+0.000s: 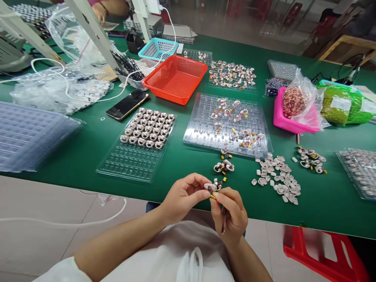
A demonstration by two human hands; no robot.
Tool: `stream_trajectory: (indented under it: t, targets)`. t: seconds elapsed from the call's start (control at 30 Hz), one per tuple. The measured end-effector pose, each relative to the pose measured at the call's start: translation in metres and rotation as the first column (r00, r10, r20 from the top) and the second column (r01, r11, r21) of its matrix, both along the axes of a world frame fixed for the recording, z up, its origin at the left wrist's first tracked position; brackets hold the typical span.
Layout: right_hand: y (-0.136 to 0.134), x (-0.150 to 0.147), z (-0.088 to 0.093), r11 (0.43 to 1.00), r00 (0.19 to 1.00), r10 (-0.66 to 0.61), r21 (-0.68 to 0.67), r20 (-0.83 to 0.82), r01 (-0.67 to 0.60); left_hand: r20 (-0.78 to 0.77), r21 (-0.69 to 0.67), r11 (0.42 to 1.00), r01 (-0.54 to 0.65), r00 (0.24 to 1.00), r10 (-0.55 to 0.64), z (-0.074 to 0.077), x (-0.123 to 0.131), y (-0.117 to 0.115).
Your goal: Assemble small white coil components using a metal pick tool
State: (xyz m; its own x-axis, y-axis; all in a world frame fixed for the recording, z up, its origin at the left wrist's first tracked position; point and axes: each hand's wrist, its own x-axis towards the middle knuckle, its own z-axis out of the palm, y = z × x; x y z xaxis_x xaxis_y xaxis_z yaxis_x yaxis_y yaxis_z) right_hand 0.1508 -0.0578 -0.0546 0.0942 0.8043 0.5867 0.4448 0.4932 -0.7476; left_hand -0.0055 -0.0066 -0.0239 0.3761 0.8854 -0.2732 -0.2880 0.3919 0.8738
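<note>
My left hand [188,195] pinches a small white earbud-like housing [209,187] between thumb and fingers at the table's near edge. Fine dark and red parts stick out of it, with a gold tab [212,196] at the lower end. My right hand [232,211] closes its thumb and forefinger on that tab. A thin brownish tool [223,221] lies against the right palm; its kind is unclear. Just beyond my fingers is a small cluster of similar white parts with gold tabs [225,166]. Loose white caps [279,176] are scattered to the right.
A clear tray of white shells [138,160] lies left, beside a phone [127,105]. Ahead are another clear tray [196,129] with wired parts and a red basket [176,80]. A pink basket [293,125] stands right. Another person's hand [100,12] shows at the far left.
</note>
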Motion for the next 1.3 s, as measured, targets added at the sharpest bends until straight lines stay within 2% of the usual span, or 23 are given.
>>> stream_trajectory:
  t: [0.13, 0.3, 0.4, 0.5, 0.57, 0.63, 0.77, 0.87, 0.93, 1.07, 1.17, 1.3]
  targets:
    - [0.001, -0.004, 0.001, 0.984, 0.983, -0.065, -0.177, -0.173, 0.034, 0.026, -0.018, 0.998, 0.054, 0.998, -0.053, -0.001, -0.001, 0.001]
    - [0.007, -0.005, 0.001, 0.899, 0.883, -0.055, -0.408, -0.466, -0.160, 0.010, 0.030, 1.000, 0.007, 1.000, -0.008, -0.003, -0.001, 0.000]
    - [0.008, -0.004, -0.001, 0.872, 0.841, -0.072, -0.443, -0.536, -0.207, -0.025, 0.064, 0.998, -0.028, 0.999, 0.030, -0.006, 0.000, -0.002]
    - [0.009, -0.005, -0.001, 0.906, 0.843, -0.075, -0.390, -0.533, -0.166, -0.108, 0.166, 0.986, -0.008, 0.994, 0.026, -0.008, -0.001, -0.005]
    - [0.010, -0.003, 0.001, 0.925, 0.858, -0.045, -0.346, -0.511, -0.157, -0.218, 0.301, 0.951, 0.068, 0.976, -0.001, -0.008, -0.004, -0.004]
    - [0.011, 0.001, 0.004, 0.933, 0.883, 0.018, -0.310, -0.469, -0.183, -0.332, 0.429, 0.885, 0.179, 0.943, -0.030, -0.005, -0.007, -0.002]
    - [0.014, 0.015, 0.011, 0.938, 0.931, 0.166, -0.239, -0.325, -0.251, -0.453, 0.564, 0.759, 0.324, 0.891, -0.044, 0.004, -0.015, 0.005]
    - [0.015, 0.023, 0.013, 0.954, 0.957, 0.223, -0.161, -0.182, -0.253, -0.498, 0.635, 0.693, 0.341, 0.867, 0.029, 0.007, -0.016, 0.006]
    - [0.013, 0.025, 0.012, 0.965, 0.968, 0.219, -0.121, -0.126, -0.234, -0.497, 0.703, 0.629, 0.333, 0.862, 0.099, 0.007, -0.015, 0.005]
    - [0.006, 0.023, 0.009, 0.973, 0.968, 0.171, -0.125, -0.184, -0.196, -0.460, 0.805, 0.504, 0.313, 0.866, 0.197, 0.004, -0.014, 0.003]
    - [0.003, 0.023, 0.009, 0.958, 0.951, 0.188, -0.169, -0.244, -0.233, -0.445, 0.819, 0.482, 0.310, 0.874, 0.195, 0.004, -0.015, 0.002]
    - [0.005, 0.028, 0.011, 0.921, 0.930, 0.175, -0.280, -0.323, -0.270, -0.453, 0.782, 0.542, 0.308, 0.878, 0.155, 0.008, -0.018, 0.004]
